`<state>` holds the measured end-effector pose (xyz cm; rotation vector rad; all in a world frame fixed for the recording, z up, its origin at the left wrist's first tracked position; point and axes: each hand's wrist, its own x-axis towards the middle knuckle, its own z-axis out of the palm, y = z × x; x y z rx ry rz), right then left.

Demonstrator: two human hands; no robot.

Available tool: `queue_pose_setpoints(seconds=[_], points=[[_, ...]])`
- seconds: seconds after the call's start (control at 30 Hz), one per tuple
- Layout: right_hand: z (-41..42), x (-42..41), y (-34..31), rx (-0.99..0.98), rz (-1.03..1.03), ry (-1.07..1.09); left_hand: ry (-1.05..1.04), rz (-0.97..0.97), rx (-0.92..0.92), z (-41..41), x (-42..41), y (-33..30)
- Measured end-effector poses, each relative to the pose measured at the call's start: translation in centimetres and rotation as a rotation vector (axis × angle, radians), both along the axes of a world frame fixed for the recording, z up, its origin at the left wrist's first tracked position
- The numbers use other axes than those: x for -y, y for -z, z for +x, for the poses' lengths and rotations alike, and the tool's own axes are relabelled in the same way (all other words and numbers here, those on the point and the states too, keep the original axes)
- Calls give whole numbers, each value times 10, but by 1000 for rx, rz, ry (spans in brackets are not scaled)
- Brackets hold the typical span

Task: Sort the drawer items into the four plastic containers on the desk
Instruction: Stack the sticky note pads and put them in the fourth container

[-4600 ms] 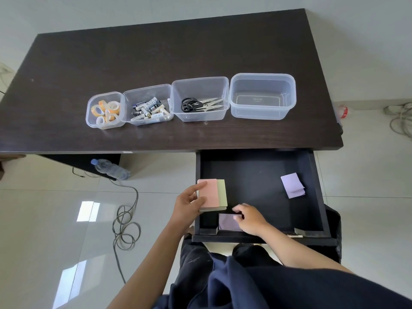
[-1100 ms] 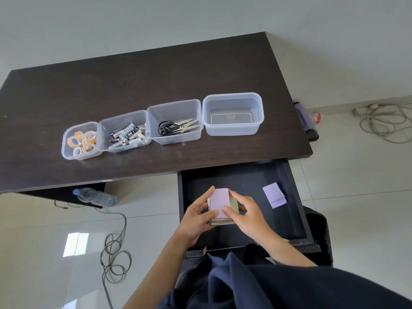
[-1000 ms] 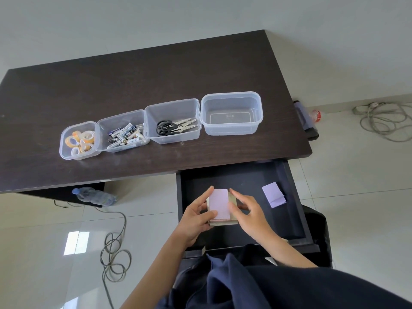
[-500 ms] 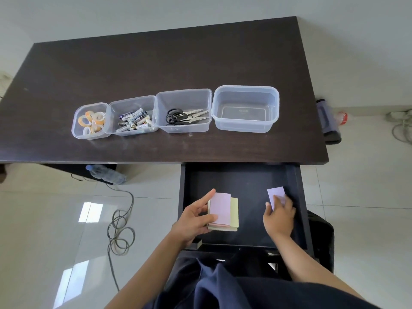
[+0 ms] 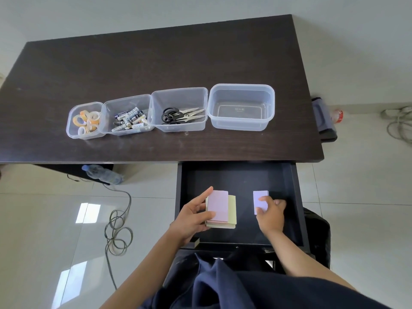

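a stack of sticky note pads (image 5: 220,209), lilac on top with pink and pale green beneath, sits in the left hand (image 5: 191,216) over the open black drawer (image 5: 236,175), thumb across the top, fingers underneath. just right of it, the right hand (image 5: 270,214) pinches a smaller lilac pad (image 5: 260,200) low in the drawer. on the dark desk (image 5: 156,63) beyond stand four clear containers in a row: tape rolls (image 5: 85,121), batteries (image 5: 129,120) whose printing is too small to read, scissors (image 5: 181,114), and an empty container (image 5: 242,108) with faint unreadable embossing on its base.
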<state>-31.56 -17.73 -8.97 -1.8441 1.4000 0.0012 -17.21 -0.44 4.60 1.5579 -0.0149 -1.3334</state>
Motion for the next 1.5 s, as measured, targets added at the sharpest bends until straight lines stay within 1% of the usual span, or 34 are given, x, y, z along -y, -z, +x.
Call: queue_pose_setpoints(seconds=[0.07, 0.13, 0.23, 0.3, 0.37, 0.47, 0.6, 0.77, 1.1, 1.23, 1.3, 1.43, 1.5], points=[[2, 3, -5, 99, 78, 67, -9, -1, -7, 0, -2, 1], [6, 4, -16, 234, 218, 197, -14, -4, -13, 1, -3, 2], [15, 1, -51, 451, 407, 325, -15, 1, -10, 2, -4, 4], [21, -5, -82, 580, 502, 327, -24, -4, -18, 2, -4, 4], [26, -12, -108, 667, 555, 256, -20, -5, -12, 4, -2, 4], [33, -24, -129, 644, 538, 82, -15, -26, -10, 5, 0, 3], [38, -33, -130, 536, 391, -118, -23, -78, -13, 4, 3, 1], [36, -30, -130, 508, 288, -148, -92, -137, -76, 3, 1, 0], [29, -19, -133, 537, 260, -158, -55, -190, -50, 2, 7, -5], [28, -18, -132, 496, 234, -174, -34, -209, -23, 3, 12, -7], [29, -18, -131, 497, 309, -137, -45, -224, -28, 4, 14, -8], [31, -22, -132, 549, 599, -38, -25, -243, -5, 5, 18, -11], [31, -23, -133, 581, 653, -23, -17, -250, -1, 5, 18, -11]])
